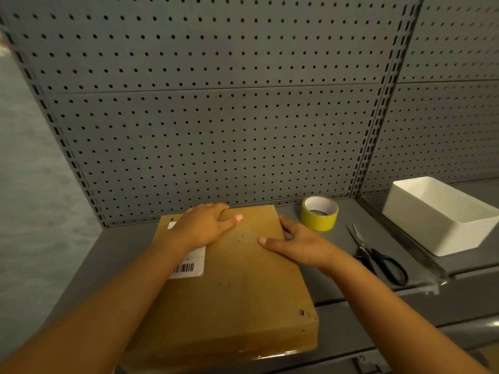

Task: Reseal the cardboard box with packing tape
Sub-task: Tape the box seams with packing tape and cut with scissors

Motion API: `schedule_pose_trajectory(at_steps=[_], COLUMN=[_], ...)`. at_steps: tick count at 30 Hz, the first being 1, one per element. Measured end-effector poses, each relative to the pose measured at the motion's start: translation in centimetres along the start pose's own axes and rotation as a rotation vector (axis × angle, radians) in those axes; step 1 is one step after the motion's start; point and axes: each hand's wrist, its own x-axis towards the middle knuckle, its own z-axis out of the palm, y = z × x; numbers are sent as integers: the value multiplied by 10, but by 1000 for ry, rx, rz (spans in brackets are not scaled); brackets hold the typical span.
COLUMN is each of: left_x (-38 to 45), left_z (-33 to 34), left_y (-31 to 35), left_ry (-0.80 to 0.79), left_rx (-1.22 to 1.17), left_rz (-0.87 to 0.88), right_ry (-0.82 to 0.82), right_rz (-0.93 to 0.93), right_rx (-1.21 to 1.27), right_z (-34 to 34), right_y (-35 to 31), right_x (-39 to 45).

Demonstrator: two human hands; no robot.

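A flat brown cardboard box [232, 287] lies on the grey shelf [113, 255], its top closed, with a white barcode label [187, 265] near its left side. My left hand [205, 225] lies on the box top near the far edge, fingers reaching over that edge. My right hand [299, 242] rests on the right side of the top, its fingers wrapping down over the right edge. A roll of yellow packing tape [319, 214] stands on the shelf just right of the box's far corner.
Black-handled scissors [378, 256] lie on the shelf right of the box. A white plastic bin [440, 215] stands at the far right. A grey pegboard wall [216, 117] rises behind the shelf. The box's near end overhangs the shelf's front edge.
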Motion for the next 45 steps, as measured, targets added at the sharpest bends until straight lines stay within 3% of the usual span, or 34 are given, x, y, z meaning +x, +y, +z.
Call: schedule_pose_trajectory(at_steps=[5, 9, 13, 19, 23, 26, 30, 33, 36, 39, 42, 45], left_x=[-2, -2, -3, 0, -2, -4, -7, -11, -17, -22, -22, -17], left_z=[-2, -8, -12, -7, -11, -14, -17, -19, -25, -29, -28, -19], left_y=[-5, -15, -22, -27, -26, -25, -27, -31, -34, -34, -32, -24], left_ry=[33, -63, -84, 14, -2, -24, -14, 17, -11, -48, -59, 96], left_rx=[27, -11, -54, -45, -48, -9, 50, 165, 264, 335, 302, 223], left_rz=[-45, -93, -101, -160, -187, -197, -247, -308, -339, -361, -362, -154], right_ry=[26, -7, -73, 48, -244, -356, -162, 105, 330, 329, 274, 297], right_rz=[-12, -2, 20, -6, 288, 284, 170, 68, 86, 206, 236, 160], right_rx=[108, 64, -112, -422, -389, -211, -254, -392, -525, -480, -253, -193], right_z=[3, 2, -5, -4, -20, -33, -32, -20, -12, -11, -12, -9], right_y=[-6, -14, -24, -28, -25, -17, -10, -9, -5, 0, 2, 1], right_x=[4, 21, 40, 38, 15, -1, 8, 22, 28, 26, 21, 18])
